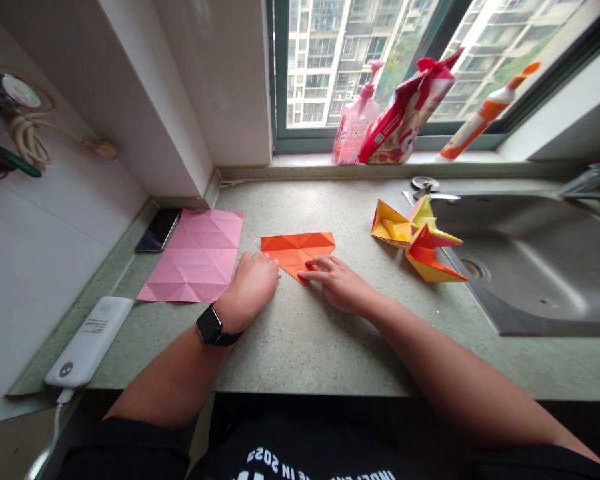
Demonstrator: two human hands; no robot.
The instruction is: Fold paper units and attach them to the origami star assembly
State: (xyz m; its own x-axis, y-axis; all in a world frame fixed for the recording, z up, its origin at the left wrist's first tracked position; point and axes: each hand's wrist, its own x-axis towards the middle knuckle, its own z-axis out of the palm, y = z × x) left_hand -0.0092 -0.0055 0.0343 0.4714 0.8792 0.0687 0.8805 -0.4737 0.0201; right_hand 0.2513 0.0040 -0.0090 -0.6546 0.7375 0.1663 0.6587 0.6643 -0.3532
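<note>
The orange paper point(295, 250) is lying folded on the stone counter point(300, 353), between the two hands. It is touched by the fingertips point(305, 274) of the right hand point(341, 285), which is held flat and is not gripping. The left hand point(253, 283), loosely curled and empty, is rested just beside the paper's left edge; a watch point(211, 325) is worn on that wrist. A creased pink sheet point(193, 257) is laid further left, and folded yellow-orange models point(415, 240) are placed to the right, beside the sink point(525, 260).
</note>
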